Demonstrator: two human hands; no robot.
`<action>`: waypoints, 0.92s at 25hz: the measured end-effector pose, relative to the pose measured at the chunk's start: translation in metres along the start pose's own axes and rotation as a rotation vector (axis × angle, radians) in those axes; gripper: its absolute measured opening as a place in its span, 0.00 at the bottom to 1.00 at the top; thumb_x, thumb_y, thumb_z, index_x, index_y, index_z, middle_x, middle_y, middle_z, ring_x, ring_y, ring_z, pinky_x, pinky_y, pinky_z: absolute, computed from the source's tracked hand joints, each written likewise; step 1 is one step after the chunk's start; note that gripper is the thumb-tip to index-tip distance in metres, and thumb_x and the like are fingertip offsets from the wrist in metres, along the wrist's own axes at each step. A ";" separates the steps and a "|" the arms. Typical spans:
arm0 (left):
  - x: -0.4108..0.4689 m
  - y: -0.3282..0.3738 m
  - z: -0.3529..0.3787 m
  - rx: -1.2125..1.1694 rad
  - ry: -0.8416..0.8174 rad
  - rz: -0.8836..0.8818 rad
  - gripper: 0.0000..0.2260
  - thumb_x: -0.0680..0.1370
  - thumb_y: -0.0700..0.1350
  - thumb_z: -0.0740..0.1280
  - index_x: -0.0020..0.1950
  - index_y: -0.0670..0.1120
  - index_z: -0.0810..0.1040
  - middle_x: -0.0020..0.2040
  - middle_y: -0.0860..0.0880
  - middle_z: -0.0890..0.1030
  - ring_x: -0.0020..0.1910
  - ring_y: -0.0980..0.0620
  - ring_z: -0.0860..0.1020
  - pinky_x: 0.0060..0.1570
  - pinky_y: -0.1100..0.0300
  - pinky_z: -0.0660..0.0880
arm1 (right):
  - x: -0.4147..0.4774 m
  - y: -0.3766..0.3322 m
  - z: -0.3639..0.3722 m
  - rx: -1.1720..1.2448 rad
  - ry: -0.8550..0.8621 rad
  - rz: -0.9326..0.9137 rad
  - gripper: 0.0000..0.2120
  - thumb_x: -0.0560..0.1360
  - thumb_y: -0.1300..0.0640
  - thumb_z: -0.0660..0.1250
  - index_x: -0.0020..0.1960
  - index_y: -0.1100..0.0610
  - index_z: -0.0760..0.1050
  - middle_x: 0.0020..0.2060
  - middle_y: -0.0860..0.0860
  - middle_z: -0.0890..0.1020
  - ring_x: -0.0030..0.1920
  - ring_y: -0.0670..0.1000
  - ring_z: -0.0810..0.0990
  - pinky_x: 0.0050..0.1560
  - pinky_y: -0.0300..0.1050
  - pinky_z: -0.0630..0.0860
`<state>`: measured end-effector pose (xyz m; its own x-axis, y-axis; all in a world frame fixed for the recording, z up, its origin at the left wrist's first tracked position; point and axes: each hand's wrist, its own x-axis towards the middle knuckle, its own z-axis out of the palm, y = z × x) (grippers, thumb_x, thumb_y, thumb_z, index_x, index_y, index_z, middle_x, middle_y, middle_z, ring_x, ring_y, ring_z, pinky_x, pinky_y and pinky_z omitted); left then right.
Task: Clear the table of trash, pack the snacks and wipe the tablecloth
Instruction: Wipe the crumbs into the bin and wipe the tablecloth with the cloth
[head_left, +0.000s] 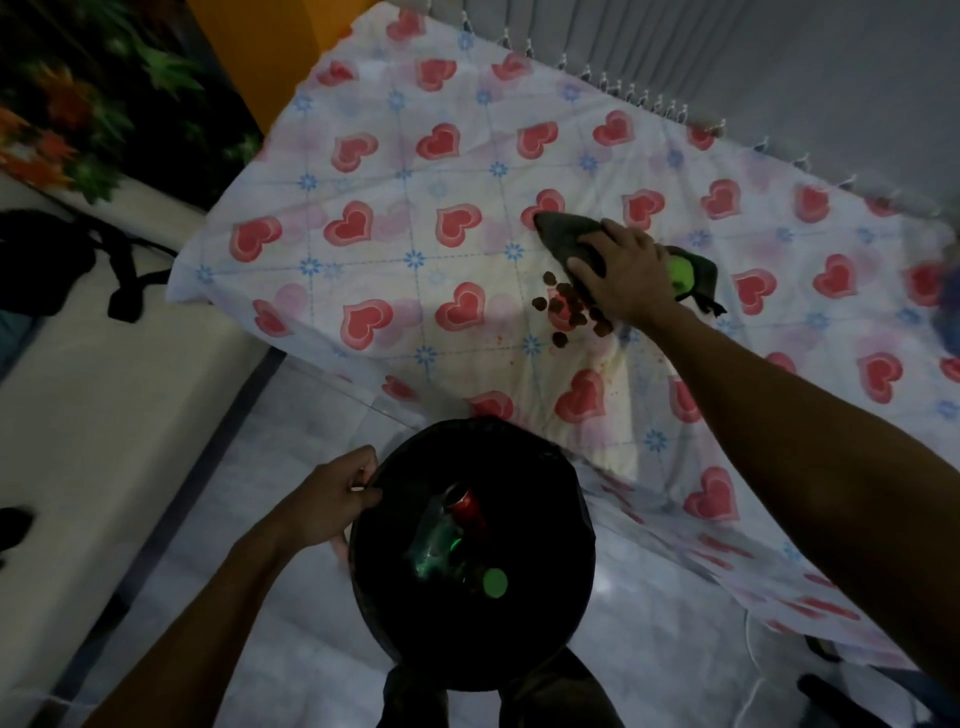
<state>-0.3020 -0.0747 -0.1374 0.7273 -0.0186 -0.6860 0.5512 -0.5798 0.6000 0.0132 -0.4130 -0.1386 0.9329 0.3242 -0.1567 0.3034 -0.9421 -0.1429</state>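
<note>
A white tablecloth (415, 218) with red hearts covers the table. My right hand (623, 275) presses flat on a dark grey cloth (566, 231) with a green patch (680, 273), in the middle of the table. Several small brown crumbs (566, 312) lie bunched just in front of that cloth. My left hand (332, 499) grips the rim of a black bin bag (561, 634) held below the table's near edge. Inside the bag lie a red can (467, 506), a green bottle (434, 545) and a green cap (494, 582).
A white bench (104, 415) runs along the left, with a black bag (52, 260) on it. A grey curtain (727, 52) hangs behind the table. Pale floor tiles (291, 623) lie under the bin bag. Faint stains (613, 358) mark the tablecloth near the crumbs.
</note>
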 end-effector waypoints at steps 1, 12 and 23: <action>0.000 -0.001 0.001 -0.003 -0.001 0.005 0.09 0.79 0.38 0.68 0.45 0.38 0.68 0.40 0.40 0.73 0.38 0.48 0.76 0.34 0.54 0.76 | -0.003 -0.001 0.001 -0.020 0.010 -0.015 0.27 0.81 0.35 0.52 0.73 0.47 0.68 0.76 0.55 0.67 0.75 0.64 0.64 0.72 0.68 0.60; -0.001 -0.001 0.002 -0.069 -0.010 0.009 0.14 0.79 0.38 0.68 0.41 0.41 0.62 0.36 0.47 0.69 0.38 0.50 0.72 0.38 0.47 0.76 | -0.065 -0.036 0.018 -0.011 0.053 -0.122 0.19 0.82 0.43 0.55 0.70 0.45 0.74 0.71 0.48 0.75 0.69 0.60 0.72 0.67 0.61 0.66; -0.005 0.012 -0.003 -0.182 -0.065 -0.039 0.10 0.79 0.36 0.67 0.41 0.42 0.68 0.43 0.35 0.76 0.43 0.39 0.78 0.29 0.40 0.81 | -0.195 -0.099 0.057 -0.041 0.275 -0.164 0.14 0.80 0.46 0.61 0.62 0.45 0.79 0.61 0.46 0.81 0.51 0.57 0.77 0.45 0.53 0.72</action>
<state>-0.2980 -0.0794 -0.1251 0.6794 -0.0556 -0.7317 0.6472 -0.4245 0.6332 -0.2094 -0.3782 -0.1492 0.8868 0.4418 0.1356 0.4562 -0.8837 -0.1041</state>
